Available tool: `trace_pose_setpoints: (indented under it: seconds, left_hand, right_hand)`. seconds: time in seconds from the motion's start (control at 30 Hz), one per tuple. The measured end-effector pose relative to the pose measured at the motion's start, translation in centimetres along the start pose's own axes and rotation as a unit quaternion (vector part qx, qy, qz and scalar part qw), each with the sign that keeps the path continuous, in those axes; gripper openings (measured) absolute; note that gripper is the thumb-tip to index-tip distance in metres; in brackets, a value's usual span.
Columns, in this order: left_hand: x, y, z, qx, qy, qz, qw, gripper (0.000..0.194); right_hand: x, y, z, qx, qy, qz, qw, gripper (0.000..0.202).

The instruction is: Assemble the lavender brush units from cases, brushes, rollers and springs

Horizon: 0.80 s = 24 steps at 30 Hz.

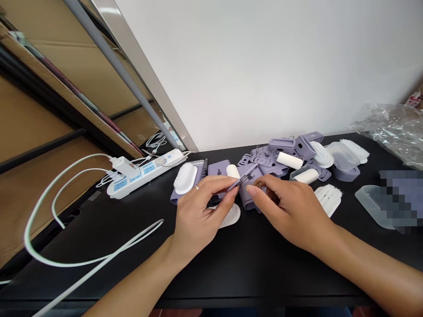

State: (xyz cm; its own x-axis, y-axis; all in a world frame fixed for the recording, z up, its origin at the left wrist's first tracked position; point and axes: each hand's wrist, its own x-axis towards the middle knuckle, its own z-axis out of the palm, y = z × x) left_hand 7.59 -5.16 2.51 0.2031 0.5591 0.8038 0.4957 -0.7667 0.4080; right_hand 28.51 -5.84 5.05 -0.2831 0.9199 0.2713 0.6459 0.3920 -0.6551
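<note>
My left hand (198, 213) pinches a small flat purple plastic plate (243, 177) with slots between thumb and forefinger. Close to the plate's right side, my right hand (294, 209) has its thumb and fingers curled together; what they hold, if anything, I cannot make out. Below the plate lies an oval white bristle pad (232, 216), partly covered by my left hand. Behind my hands are purple plastic housings (280, 144), loose slotted purple plates (261, 160) and thin wire springs (261, 150). A white roller (289, 160) rests among them.
At the left, a white power strip (145, 174) has chargers and a white cable (95, 263) looping over the black table (251, 273). A white brush pad (185, 178) sits beside it. Clear plastic covers (370, 200) and crumpled clear wrap (393, 127) lie right. A white wall (264, 66) stands behind.
</note>
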Motion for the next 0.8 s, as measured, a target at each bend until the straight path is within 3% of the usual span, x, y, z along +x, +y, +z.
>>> trace_pose_setpoints:
  seconds: [0.53,0.67,0.8]
  left_hand:
    - [-0.2,0.3,-0.4,0.017,0.009,-0.006,1.000,0.024]
    - [-0.1,0.4,-0.5,0.029,0.007,-0.028,0.999,0.021]
    - [0.3,0.9,-0.7,0.023,-0.030,-0.001,0.999,0.022]
  right_hand:
    - [-0.7,0.3,-0.6,0.020,-0.045,-0.121,0.991,0.042]
    - [-0.6,0.5,-0.9,0.031,0.031,-0.144,0.989,0.047]
    - [-0.2,1.2,-1.3,0.032,0.130,-0.128,0.983,0.014]
